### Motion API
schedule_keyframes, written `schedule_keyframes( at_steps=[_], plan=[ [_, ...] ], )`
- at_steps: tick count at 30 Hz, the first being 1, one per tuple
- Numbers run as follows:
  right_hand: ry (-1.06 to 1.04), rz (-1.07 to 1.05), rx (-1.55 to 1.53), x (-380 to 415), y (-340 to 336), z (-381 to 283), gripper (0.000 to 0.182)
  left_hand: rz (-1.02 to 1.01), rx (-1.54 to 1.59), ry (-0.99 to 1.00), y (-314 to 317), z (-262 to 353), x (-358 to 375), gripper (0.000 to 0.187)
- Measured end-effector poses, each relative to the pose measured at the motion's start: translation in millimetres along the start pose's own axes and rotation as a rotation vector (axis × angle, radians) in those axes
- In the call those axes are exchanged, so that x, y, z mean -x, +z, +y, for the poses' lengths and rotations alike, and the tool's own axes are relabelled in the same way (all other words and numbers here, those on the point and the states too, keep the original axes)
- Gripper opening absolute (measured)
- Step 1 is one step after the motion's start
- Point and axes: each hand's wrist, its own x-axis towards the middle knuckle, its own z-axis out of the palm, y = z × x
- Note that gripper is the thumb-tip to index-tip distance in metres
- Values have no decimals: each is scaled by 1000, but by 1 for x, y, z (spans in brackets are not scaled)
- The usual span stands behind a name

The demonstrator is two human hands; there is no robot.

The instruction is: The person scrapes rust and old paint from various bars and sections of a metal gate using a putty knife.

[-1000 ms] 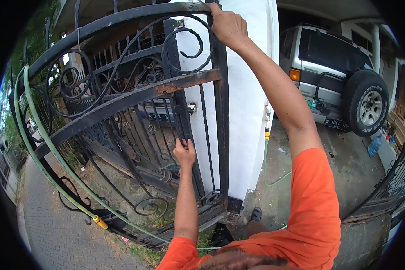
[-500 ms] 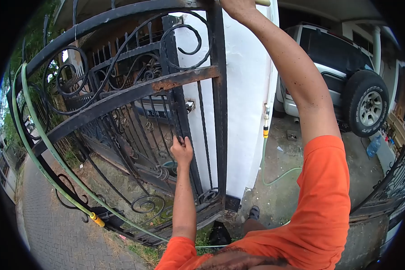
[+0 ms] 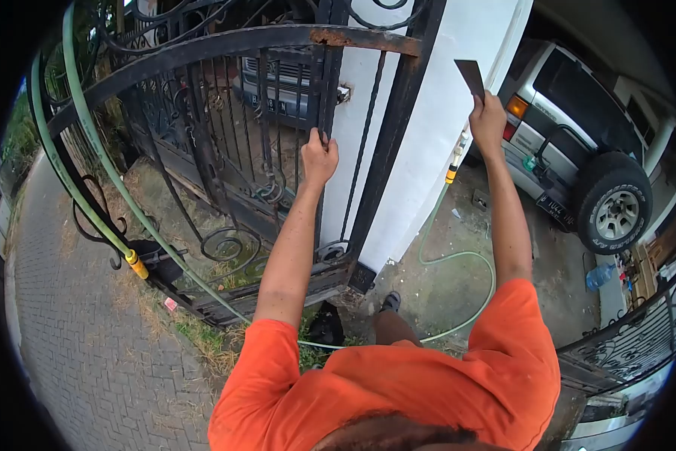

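My right hand (image 3: 488, 124) is raised in front of the white pillar (image 3: 447, 113), closed around a scraper (image 3: 471, 77) with a flat dark blade pointing up and left. Its handle is hidden in my fist. My left hand (image 3: 320, 158) is closed on a thin upright bar of the black iron gate (image 3: 240, 41); the fingers cover the part they grip. A brown rust patch (image 3: 329, 37) shows on the gate's curved rail, above my left hand. The scraper is apart from the gate.
A green hose (image 3: 90, 135) with a yellow connector (image 3: 136, 264) hangs over the gate at left. More hose (image 3: 494, 282) loops across the ground from a wall tap. A parked car (image 3: 559, 113) with a spare tire (image 3: 616, 203) stands at right. A black bag (image 3: 326, 325) lies below.
My right hand has come down from the gate's top, bringing the scraper blade into view. The view has tilted and shifted downward. My left hand stays closed on the gate.
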Motion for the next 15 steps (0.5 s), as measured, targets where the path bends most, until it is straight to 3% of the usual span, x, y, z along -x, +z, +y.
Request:
schedule_keyframes(
  at_steps=[1,2,3,4,5,6,7,8,10,11,13,14,15],
  plan=[
    [87,-83,-65,86,14,15,12,-57,-37,-31,-3,1,0,21],
    [388,-239,-292,180,22,26,12,-118,-78,-59,-6,1,2,26],
    [974,-365,-595,278,29,40,14,-163,-157,-35,-7,-2,5,43],
    [1144,-355,-519,367,18,36,15,-150,-305,97,-13,4,8,61],
    [1390,-361,-347,418,-11,3,18,-239,-342,92,-30,21,6,73],
    [1519,-402,-272,483,-27,-4,15,-174,-440,240,-42,33,4,75],
    [1552,-462,-164,527,-45,-21,13,-132,-451,377,-57,45,-3,76],
    [1459,-525,-43,579,-52,-24,12,-96,-446,511,-72,59,-12,76],
    [1366,-791,-223,605,-78,-46,8,75,-603,798,-107,77,-35,63],
    [1332,-843,-356,610,-82,-53,7,139,-760,839,-127,83,-45,57],
    [1263,-943,-522,611,-78,-61,6,269,-924,778,-170,94,-61,44],
    [1189,-987,-541,619,-71,-61,8,153,-1017,559,-183,54,-66,65],
    [1260,-1023,-543,607,-70,-73,11,148,-1179,483,-199,36,-61,65]
  ],
)
